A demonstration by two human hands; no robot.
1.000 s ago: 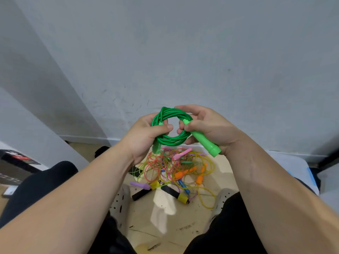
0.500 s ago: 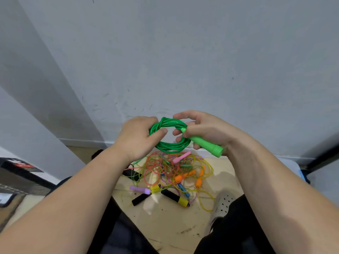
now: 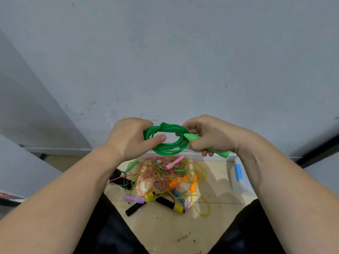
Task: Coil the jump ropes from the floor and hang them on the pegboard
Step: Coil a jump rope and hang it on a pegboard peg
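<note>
Holding the coiled green plastic jump rope (image 3: 169, 150) up in front of me btwn both hands, well above the floor. Left hand (image 3: 130, 138) is wrapped round the left side of the loops, thumb laid across the front strands. Right hand (image 3: 214, 136) is clamped on the smooth green plastic handle (image 3: 221, 152), whose end pokes out past my palm. 2nd handle: can't see it.

Cord looks light, springy and a bit slick. I reckon the loops will spring open if I ease off, so the best grip is where all strands bunch together, w/ the handle to steer the tail.

Below, on the pale scuffed floor (image 3: 165, 233) btwn my knees, lies the tangled heap of thin coloured jump ropes (image 3: 157, 173): pink, yellow & orange cords, a purple handle (image 3: 133, 198), a black foam handle w/ yellow cap (image 3: 169, 205) and an orange handle (image 3: 192, 186). Those look limp and snag-prone; I'd lift each by a handle and tease it free.

Right of the heap stands a white plastic bottle w/ blue band (image 3: 238, 178). Beyond is the grey painted wall (image 3: 165, 61). No pegboard in view.
</note>
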